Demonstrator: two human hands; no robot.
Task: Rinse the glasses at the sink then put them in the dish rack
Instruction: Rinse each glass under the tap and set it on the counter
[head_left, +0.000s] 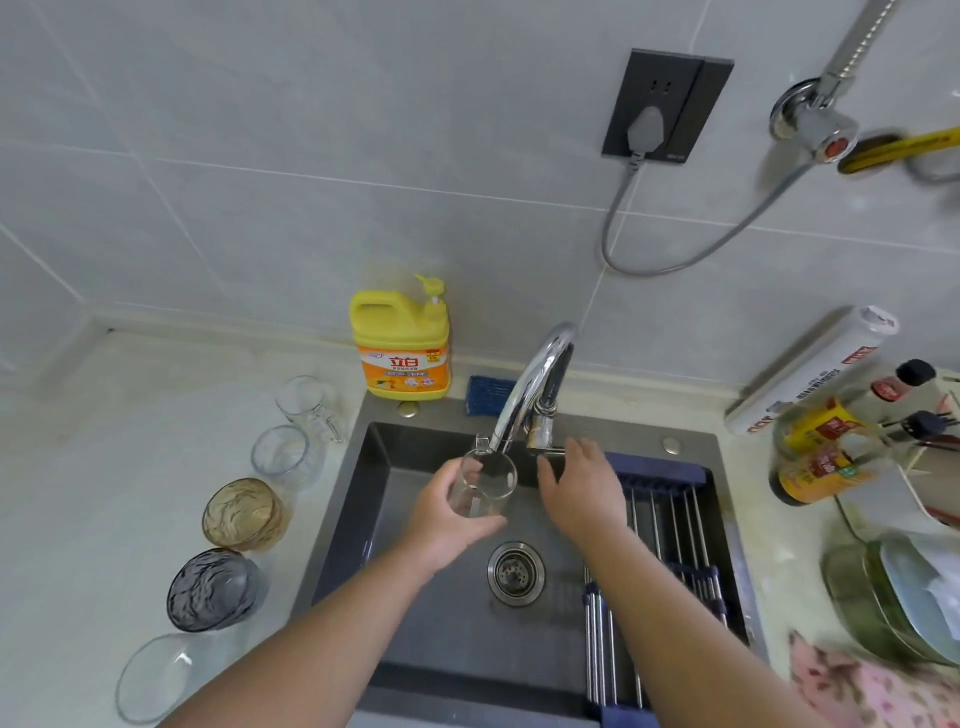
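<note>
OBJ: clear glass (485, 480) ctr frame, under faucet (530, 384), over sink (374, 467) | L hand (447, 517): grips glass body | R hand (579, 486): fingers straight, at faucet base | HANDLING (est.): light, rigid, fragile, slick when wet; hold mid-body

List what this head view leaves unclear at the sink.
- Water flow: too faint to see where the faucet meets the left hand's clear glass.
- Right hand touching the lever or not: fingers cover the contact.
- Nearest counter glass: forearm covers its right side.
- Dishes at right: blurred, cut by the frame edge.
</note>
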